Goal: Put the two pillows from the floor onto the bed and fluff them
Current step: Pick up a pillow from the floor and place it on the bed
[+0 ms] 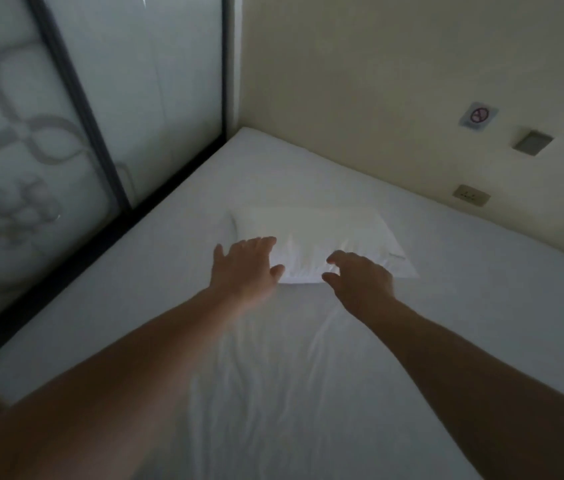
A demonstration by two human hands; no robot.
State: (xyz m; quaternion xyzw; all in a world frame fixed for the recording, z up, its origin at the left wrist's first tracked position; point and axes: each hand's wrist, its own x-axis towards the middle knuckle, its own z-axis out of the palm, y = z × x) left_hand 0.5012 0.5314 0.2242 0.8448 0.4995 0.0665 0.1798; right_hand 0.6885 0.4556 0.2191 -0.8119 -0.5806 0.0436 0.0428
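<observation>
One white pillow (322,237) lies flat on the bed (447,306), a white-sheeted mattress filling the room's corner. Both my arms stretch out over the sheet toward it. My left hand (242,268) hovers at the pillow's near left corner, fingers spread, holding nothing. My right hand (360,278) is over the pillow's near edge, fingers curled loosely and apart, with nothing in it. Whether either hand touches the pillow I cannot tell. No second pillow is in view.
A frosted glass partition (93,116) with a dark frame runs along the bed's left side. A cream wall (395,81) stands behind, carrying a sign (478,115), a switch plate (531,143) and a socket (471,195). The sheet is wrinkled near me.
</observation>
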